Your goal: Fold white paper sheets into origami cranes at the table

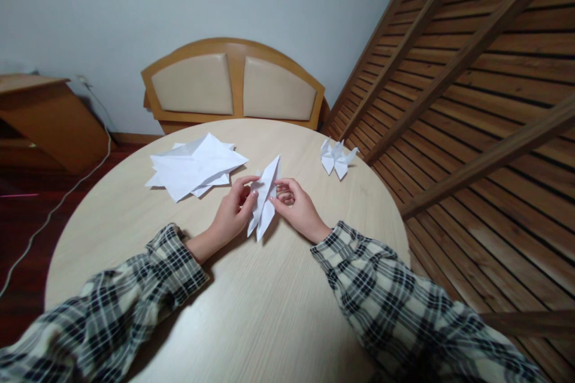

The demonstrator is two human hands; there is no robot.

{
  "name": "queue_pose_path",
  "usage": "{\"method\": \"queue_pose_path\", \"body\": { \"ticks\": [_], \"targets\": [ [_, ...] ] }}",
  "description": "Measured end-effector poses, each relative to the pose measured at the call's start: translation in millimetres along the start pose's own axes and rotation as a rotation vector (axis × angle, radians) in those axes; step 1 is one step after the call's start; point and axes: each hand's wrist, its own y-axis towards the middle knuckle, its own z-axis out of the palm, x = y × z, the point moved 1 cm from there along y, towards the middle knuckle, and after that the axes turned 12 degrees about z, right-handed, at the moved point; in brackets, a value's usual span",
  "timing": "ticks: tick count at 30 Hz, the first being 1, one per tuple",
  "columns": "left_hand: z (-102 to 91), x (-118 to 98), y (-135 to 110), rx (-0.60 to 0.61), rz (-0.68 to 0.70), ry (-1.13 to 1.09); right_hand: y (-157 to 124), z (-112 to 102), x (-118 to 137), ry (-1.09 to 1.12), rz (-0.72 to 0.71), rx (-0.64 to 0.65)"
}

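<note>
Between my two hands is a piece of folded white paper (266,200), long and diamond-like, with a point at the top and two narrow points at the bottom. My left hand (238,202) pinches its left side between thumb and fingers. On the other side, the thumb and fingers of my right hand (295,203) grip the right edge. The paper is held above the middle of the table, slightly tilted. A pile of creased white paper sheets (197,164) lies to the left of my left hand. Small folded paper cranes (336,158) stand at the right, beyond my right hand.
The round wooden table (278,311) is under my forearms. Behind it is a wooden headboard (238,84) with two cream panels against the wall. A slatted wooden frame (471,102) leans at the right. To the left are a wooden cabinet (54,125) and a white cable (67,197).
</note>
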Motion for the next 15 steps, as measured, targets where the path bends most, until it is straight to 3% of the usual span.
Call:
{"method": "queue_pose_path", "body": {
  "ticks": [8,15],
  "targets": [
    [-0.6,-7.3,1.2,0.035,0.118,0.071,-1.9,-0.9,-1.5,-0.086,-0.016,0.014],
    [-0.2,-4.4,-0.4,0.015,0.144,0.084,3.3,-0.3,-8.3,0.274,0.214,0.073]
  ]
}}
